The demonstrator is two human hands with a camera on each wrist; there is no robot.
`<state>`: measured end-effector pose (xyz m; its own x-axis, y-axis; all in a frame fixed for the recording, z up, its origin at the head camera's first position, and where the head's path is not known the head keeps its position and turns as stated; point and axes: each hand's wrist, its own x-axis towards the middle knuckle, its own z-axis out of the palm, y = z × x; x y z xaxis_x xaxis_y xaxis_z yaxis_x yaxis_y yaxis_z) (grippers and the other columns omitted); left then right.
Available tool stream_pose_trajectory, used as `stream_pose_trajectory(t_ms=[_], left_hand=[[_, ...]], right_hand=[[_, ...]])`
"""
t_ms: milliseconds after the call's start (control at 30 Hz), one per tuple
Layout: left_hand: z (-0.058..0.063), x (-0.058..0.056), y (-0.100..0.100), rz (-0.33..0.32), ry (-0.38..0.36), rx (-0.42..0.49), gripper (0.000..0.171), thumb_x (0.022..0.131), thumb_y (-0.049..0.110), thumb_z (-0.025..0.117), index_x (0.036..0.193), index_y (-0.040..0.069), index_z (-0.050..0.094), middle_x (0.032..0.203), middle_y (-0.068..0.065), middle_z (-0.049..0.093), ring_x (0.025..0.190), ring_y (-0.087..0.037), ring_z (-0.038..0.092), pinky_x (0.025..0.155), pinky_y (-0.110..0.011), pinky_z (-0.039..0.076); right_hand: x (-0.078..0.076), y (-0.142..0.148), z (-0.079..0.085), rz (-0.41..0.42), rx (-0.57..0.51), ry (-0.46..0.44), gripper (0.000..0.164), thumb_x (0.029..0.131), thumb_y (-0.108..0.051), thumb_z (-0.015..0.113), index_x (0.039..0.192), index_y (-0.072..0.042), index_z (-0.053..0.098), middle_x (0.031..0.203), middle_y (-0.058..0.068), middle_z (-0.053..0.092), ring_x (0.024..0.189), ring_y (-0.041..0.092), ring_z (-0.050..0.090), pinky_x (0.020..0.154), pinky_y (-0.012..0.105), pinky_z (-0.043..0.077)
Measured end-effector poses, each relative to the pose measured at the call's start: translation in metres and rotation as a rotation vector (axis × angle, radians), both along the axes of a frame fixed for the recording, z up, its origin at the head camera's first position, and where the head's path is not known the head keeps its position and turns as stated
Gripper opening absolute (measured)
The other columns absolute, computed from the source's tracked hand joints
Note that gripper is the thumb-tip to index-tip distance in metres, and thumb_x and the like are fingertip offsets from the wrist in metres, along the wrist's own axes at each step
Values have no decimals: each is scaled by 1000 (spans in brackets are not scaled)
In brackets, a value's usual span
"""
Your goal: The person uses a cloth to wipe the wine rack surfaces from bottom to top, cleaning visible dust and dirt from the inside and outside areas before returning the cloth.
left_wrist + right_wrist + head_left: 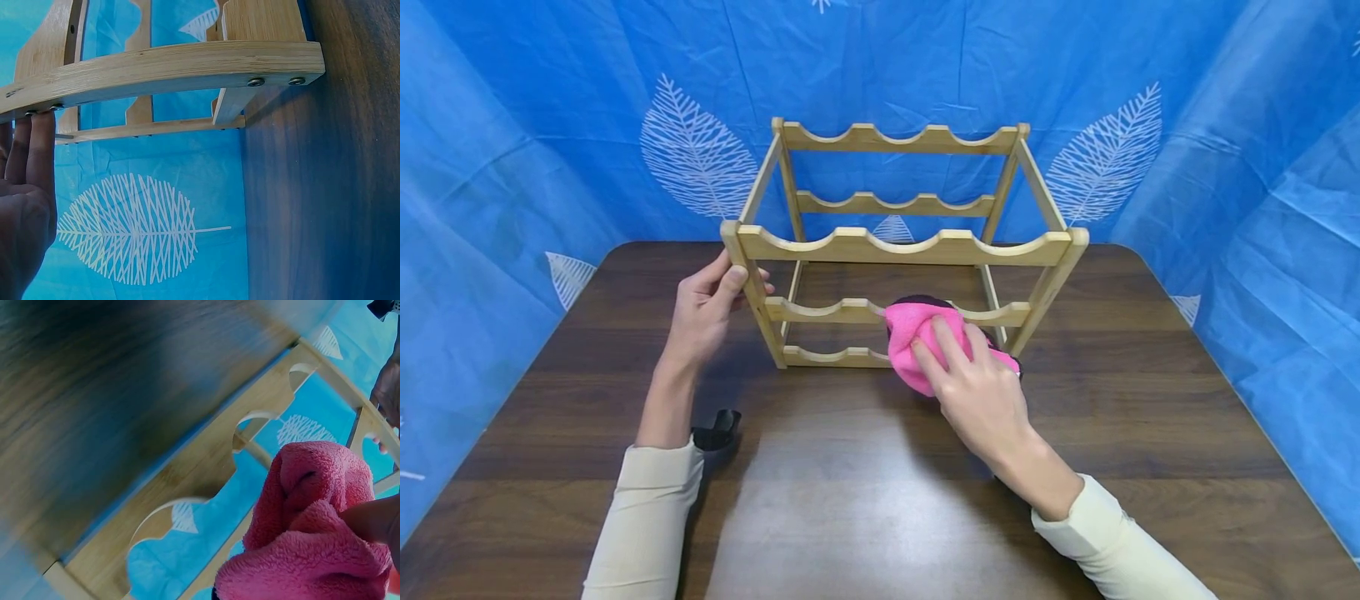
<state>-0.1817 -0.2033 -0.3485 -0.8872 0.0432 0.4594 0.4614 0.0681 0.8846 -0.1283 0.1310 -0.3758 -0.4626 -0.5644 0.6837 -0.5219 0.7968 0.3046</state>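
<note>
With my left hand (703, 312) wrapped round the front left post of the stiff, light wooden rack (902, 246) on the table (850, 492), my right hand (977, 392) presses the soft pink cloth (910, 329) bunched against its middle front rail.

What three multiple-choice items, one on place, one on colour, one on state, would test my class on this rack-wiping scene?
1. Where does the left hand grip the wooden rack?
A. its front left post
B. its back rail
C. its right post

2. What colour is the cloth?
A. green
B. pink
C. white

3. How does the rack stand?
A. on its side
B. upside down
C. upright on the table

Key: 1 A, thumb and fingers wrap that post; 2 B, plainly pink under the right hand; 3 C, its feet rest on the tabletop.
</note>
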Motion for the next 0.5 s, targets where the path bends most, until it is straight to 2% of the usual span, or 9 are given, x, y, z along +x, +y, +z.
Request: stream_pose_trajectory(t_ms=[167, 267, 400, 500], left_hand=[[1, 0, 0, 7, -1, -6, 41, 105, 19, 49, 145, 15, 51, 101, -9, 69, 88, -15, 70, 84, -26, 55], [0, 1, 0, 16, -15, -11, 40, 105, 20, 49, 145, 16, 52, 102, -17, 67, 89, -16, 70, 85, -26, 55], [1, 1, 0, 22, -33, -25, 40, 105, 20, 49, 145, 18, 52, 105, -22, 64, 91, -17, 69, 87, -25, 54], [1, 1, 0, 19, -28, -25, 40, 105, 20, 49, 145, 18, 52, 104, -21, 65, 91, -17, 69, 87, -25, 54]], right_hand=[[1, 13, -1, -23, -39, -12, 30, 85, 6, 48, 108, -6, 64, 115, 19, 60, 87, 42, 59, 29, 32, 38], [2, 20, -2, -46, -57, -42, 28, 83, 6, 55, 107, -6, 62, 111, 21, 58, 88, 43, 58, 30, 38, 44], [3, 28, -3, -76, -90, -97, 31, 80, 4, 65, 109, -7, 62, 106, 24, 55, 86, 44, 58, 34, 48, 48], [5, 35, -1, -90, -123, -143, 33, 80, 1, 65, 112, -6, 62, 103, 25, 53, 83, 46, 58, 35, 52, 49]])
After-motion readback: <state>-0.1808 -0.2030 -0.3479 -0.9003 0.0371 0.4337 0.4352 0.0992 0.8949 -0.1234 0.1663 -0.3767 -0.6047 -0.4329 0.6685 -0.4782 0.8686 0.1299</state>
